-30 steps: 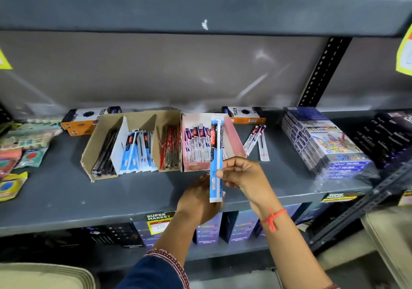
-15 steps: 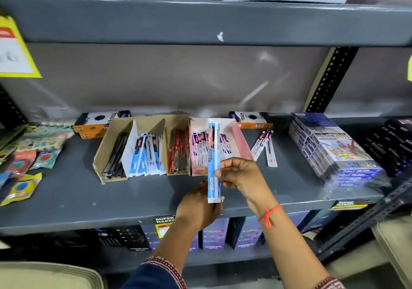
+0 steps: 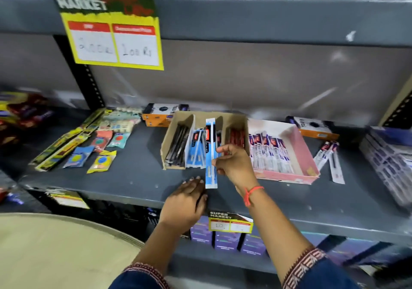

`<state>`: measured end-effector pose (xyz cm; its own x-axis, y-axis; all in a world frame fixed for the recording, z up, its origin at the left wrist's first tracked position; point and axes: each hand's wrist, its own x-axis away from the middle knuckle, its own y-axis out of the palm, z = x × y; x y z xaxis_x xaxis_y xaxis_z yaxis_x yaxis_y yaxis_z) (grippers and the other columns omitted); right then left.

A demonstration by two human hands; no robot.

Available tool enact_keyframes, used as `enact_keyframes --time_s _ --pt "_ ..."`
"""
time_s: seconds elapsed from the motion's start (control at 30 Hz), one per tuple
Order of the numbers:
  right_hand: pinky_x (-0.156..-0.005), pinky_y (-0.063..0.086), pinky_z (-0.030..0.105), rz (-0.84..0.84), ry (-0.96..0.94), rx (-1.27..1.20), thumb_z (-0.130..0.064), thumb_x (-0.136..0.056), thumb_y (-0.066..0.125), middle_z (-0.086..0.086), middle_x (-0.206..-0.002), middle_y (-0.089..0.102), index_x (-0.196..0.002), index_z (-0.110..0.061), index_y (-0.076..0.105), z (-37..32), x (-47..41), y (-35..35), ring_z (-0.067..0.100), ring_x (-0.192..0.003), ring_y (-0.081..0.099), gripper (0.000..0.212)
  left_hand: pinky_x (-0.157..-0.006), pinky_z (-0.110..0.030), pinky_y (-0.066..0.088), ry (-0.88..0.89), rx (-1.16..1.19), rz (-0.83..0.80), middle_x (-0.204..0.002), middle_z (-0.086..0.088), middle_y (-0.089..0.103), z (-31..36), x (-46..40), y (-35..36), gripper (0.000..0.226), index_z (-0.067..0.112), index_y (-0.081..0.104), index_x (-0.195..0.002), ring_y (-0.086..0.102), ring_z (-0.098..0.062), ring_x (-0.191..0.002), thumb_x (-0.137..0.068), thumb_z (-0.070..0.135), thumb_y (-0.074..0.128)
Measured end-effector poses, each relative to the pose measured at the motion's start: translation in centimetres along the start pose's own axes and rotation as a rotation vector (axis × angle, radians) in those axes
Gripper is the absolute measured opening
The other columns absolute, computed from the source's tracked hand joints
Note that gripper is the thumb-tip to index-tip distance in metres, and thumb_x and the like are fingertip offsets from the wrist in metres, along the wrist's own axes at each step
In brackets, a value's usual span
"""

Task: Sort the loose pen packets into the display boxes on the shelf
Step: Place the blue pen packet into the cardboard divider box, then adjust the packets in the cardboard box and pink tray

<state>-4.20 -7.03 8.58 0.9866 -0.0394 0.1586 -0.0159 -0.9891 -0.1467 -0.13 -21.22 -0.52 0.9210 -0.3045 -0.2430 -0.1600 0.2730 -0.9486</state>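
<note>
Your right hand (image 3: 234,164) pinches a blue pen packet (image 3: 211,152) near its middle, holding it upright in front of the brown cardboard display box (image 3: 176,130), over that box's middle section. That section already carries more blue packets (image 3: 196,150); the left section holds black pens (image 3: 176,146) and the right one red pens (image 3: 236,136). Your own fingers and the raised packet cover part of the middle and right sections.

Your left hand (image 3: 187,201) lies palm down on the front edge of the grey shelf (image 3: 133,177), fingers spread and gripping nothing, just below the packet's lower end.

Touching the brown box on its right is a pink display box (image 3: 298,152) with a row of white and purple packets (image 3: 269,152). Right of the pink box, about 3 loose pen packets (image 3: 330,157) lie flat on the shelf. Behind the boxes stand 2 orange and black cartons (image 3: 162,115), 1 on each side. To the left lie yellow-green long packs (image 3: 64,146) and small coloured sachets (image 3: 102,157). Stacked purple packs (image 3: 388,161) sit at the far right. A yellow price card (image 3: 116,41) hangs from the shelf above, clear of the boxes.
</note>
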Motion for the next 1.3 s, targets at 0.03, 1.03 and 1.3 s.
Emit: enact_keyframes --time_s 0.03,1.03,1.3 --pt "-0.053 0.045 0.023 0.033 -0.005 0.029 0.009 -0.081 0.060 -0.002 -0.063 0.052 -0.087 -0.013 0.055 -0.1 -0.5 0.8 0.011 -0.053 0.048 0.023 -0.079 -0.034 0.053 -0.021 -0.005 0.017 -0.103 -0.007 0.072 -0.8 0.2 0.0 0.048 0.006 0.074 -0.100 0.068 -0.020 -0.093 -0.082 0.035 0.039" --pt "-0.094 0.053 0.043 0.107 0.057 0.594 0.011 -0.088 0.041 0.030 -0.115 0.065 -0.111 0.011 0.064 0.2 -8.5 7.0 0.041 -0.105 0.064 0.032 -0.093 -0.028 0.037 -0.002 0.142 0.270 -0.103 -0.011 0.071 -4.0 0.3 1.7 0.045 0.004 0.074 -0.100 0.068 -0.023 -0.093 -0.078 0.032 0.047" --pt "-0.086 0.052 0.037 0.140 -0.067 0.670 0.005 -0.086 0.042 0.024 -0.114 0.067 -0.111 -0.004 0.067 0.4 -6.7 6.6 0.039 -0.104 0.063 0.036 -0.091 -0.029 0.039 -0.013 0.126 0.225 -0.102 -0.011 0.071 -3.6 0.2 1.2 0.046 0.003 0.073 -0.100 0.068 -0.023 -0.093 -0.078 0.031 0.045"
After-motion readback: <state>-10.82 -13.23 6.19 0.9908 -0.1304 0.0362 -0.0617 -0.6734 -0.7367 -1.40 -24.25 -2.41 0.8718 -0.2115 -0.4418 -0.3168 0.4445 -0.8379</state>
